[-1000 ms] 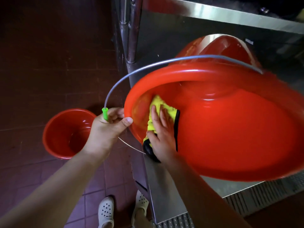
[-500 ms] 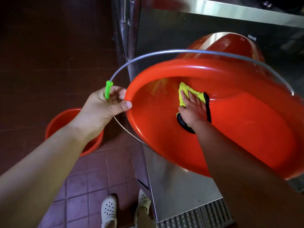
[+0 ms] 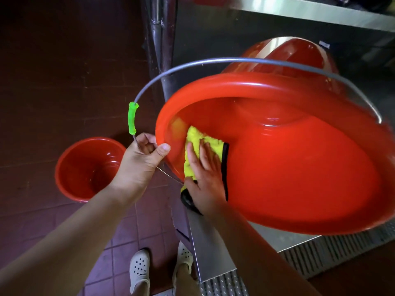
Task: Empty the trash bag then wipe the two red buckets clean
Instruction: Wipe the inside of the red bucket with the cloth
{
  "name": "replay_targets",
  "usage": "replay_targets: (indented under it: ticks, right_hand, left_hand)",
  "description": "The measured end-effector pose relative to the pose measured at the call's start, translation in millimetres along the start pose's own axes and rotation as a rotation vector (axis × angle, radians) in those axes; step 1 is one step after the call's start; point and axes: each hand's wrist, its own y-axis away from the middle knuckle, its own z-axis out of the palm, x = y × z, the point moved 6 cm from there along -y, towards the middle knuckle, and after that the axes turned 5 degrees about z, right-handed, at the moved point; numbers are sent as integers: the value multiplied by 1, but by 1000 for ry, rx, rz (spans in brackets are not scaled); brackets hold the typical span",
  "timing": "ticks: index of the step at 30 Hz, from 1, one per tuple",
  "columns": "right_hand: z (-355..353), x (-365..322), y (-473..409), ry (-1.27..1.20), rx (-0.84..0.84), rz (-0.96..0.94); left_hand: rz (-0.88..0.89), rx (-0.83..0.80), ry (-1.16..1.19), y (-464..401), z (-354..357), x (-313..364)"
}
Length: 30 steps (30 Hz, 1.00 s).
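White shoes stand nearest on tiles; right hand, fingers flat, presses the yellow cloth inside the tilted red bucket; left hand grasps its wire handle; 1 more bucket sits far left.

Glossy red plastic bucket, fluffy yellow cloth; brushed steel counter, matt tiled floor

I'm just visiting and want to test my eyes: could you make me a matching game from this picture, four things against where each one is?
1 yellow cloth
2 green grip
3 second bucket
4 white shoes

A on the wire handle
B standing on the floor tiles
C under the right hand, inside the tilted bucket
D on the person's feet

Pairs: 1-C, 2-A, 3-B, 4-D
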Motion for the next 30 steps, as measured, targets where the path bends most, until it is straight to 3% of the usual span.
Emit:
replay_targets:
  ticks: [5,11,16,20,23,26,30]
  right_hand:
    - [-19,34,-30,36,-6,-30]
    - [-45,121,-95,341,-79,257]
    - [-38,140,-113,362,-95,470]
    - [-36,129,-108,295,-119,476]
    - [-28,94,-84,249,-54,388]
    - [-8,37,-39,225,2,142]
    - [11,-2,1,175,-27,-8]
  left_hand:
    - [35,-127,-135,-7,5,30]
    - [12,-344,-362,-25,10,59]
    - [59,-169,-234,-31,5,53]
    - [-135,-204,-218,-1,6,-5]
    - [-145,-205,-234,11,13,-25]
    - [-121,-120,-224,10,7,-26]
    - [-89,-96,-222,14,2,-28]
